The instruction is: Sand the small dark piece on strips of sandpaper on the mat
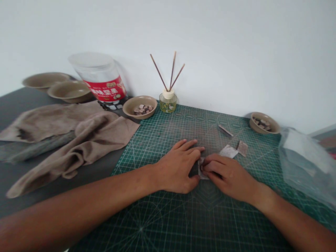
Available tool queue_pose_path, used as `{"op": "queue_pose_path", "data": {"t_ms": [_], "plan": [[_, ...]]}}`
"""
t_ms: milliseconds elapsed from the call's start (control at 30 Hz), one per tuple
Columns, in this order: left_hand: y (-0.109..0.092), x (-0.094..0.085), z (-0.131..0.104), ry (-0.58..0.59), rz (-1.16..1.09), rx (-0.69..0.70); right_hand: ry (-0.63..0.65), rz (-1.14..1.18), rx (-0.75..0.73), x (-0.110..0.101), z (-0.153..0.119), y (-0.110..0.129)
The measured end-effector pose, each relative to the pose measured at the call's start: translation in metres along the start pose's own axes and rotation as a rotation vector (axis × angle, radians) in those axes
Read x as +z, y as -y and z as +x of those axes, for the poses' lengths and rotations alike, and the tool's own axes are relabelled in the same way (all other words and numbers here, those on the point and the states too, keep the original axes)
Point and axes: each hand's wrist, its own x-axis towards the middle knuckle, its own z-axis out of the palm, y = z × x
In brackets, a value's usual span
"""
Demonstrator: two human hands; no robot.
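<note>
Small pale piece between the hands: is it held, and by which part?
The small pale piece has the left hand at its left edge and the right hand bunched over its right side; whether it is gripped cannot be told.

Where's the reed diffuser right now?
Head view, upper middle: the reed diffuser stands at the green mat's far edge, just right of a bowl of small pieces.

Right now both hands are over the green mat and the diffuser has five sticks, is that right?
Not five: the head view shows three sticks in the diffuser. Left hand and right hand are over the green mat, as you said.
</note>
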Motion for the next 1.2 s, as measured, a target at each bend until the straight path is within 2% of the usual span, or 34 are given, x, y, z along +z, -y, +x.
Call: {"op": "queue_pose_path", "data": {"t_ms": [133,333,400,500,567,667,733,833,900,1000,1067,1133,1200], "plan": [[0.000,0.001,0.000,-0.027,0.002,-0.001,-0.037,-0.034,0.040,-0.002,0.004,-0.002],[0.000,0.002,0.002,-0.052,0.020,-0.031,0.098,0.087,-0.009,-0.008,0.003,0.000],[-0.001,0.003,0.002,-0.065,0.026,-0.045,0.067,0.061,-0.027,-0.007,0.004,-0.002],[-0.001,0.004,0.002,-0.089,0.038,-0.058,0.014,-0.016,0.033,-0.010,0.005,-0.006],[-0.002,0.005,0.002,-0.094,0.041,-0.054,0.051,-0.007,0.055,-0.014,0.004,-0.006],[-0.002,0.004,0.002,-0.080,0.043,-0.040,0.136,0.043,-0.001,-0.015,0.002,-0.005],[-0.001,0.004,0.002,-0.077,0.050,-0.037,0.113,0.030,-0.032,-0.013,0.003,-0.005],[-0.001,0.005,0.002,-0.084,0.061,-0.042,0.042,-0.029,0.014,-0.013,0.004,-0.007],[-0.001,0.005,0.002,-0.084,0.059,-0.037,0.076,-0.020,0.037,-0.015,0.003,-0.007],[-0.001,0.004,0.002,-0.076,0.054,-0.023,0.162,0.059,-0.009,-0.015,0.002,-0.003],[-0.001,0.004,0.002,-0.071,0.057,-0.025,0.125,0.070,-0.021,-0.011,0.003,-0.003],[-0.001,0.004,0.002,-0.069,0.063,-0.035,0.046,0.032,0.025,-0.010,0.004,-0.005],[-0.001,0.004,0.002,-0.068,0.064,-0.042,0.032,0.007,0.076,-0.012,0.004,-0.007]]}}
